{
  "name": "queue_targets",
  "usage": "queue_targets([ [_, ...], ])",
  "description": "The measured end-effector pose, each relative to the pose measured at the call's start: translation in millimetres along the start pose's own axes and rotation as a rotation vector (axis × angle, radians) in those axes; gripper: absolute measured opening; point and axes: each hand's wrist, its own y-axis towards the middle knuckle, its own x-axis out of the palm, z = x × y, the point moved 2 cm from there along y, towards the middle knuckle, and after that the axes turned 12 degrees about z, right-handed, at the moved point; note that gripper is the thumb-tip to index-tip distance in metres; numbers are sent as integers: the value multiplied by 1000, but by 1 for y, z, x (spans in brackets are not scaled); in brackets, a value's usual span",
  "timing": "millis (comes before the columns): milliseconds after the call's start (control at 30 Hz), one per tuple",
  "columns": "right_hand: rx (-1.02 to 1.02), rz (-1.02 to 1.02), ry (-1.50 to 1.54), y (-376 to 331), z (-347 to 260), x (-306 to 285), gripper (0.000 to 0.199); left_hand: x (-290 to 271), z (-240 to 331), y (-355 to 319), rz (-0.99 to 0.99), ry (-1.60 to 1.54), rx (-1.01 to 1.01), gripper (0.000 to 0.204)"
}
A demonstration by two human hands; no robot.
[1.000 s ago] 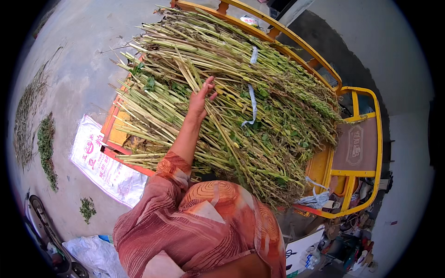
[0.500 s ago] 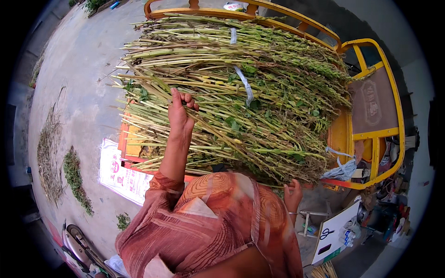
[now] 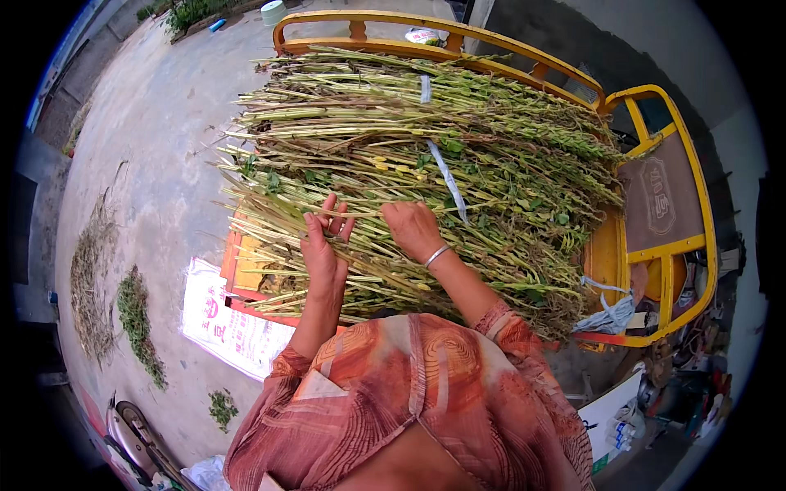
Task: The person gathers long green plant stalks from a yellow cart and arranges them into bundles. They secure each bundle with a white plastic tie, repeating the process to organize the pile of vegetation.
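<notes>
1 slender, straw-yellow plant stalk (image 3: 366, 214) in handling: right hand (image 3: 413, 230) pinching it, left hand (image 3: 326, 241) spread; next move calls for steady support.

A concrete yard (image 3: 155, 204) — a farm home's, by the look of it.
Cut stalks (image 3: 508, 172) load the yellow-railed cart (image 3: 606, 241); left of the cart are loose greenery (image 3: 139, 327) and a parked two-wheeler (image 3: 124, 432) — right of it, a grey wall (image 3: 655, 45).

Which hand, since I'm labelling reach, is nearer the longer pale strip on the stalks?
Right. The right hand is just left of the strip's lower end; the left hand is farther left, over the stalks.
</notes>
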Motion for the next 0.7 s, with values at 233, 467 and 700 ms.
queue_targets([
  [233, -38, -41, 158, -29, -2, 2, 2, -5, 4, -15, 114, -9, -51, 43],
  [467, -46, -112, 248, -39, -47, -34, 8, -5, 25, -24, 0, -84, 113, 28],
  [700, 116, -111, 440, -58, -27, -52, 57, 23, 22, -23, -29, -79, -4, 29],
])
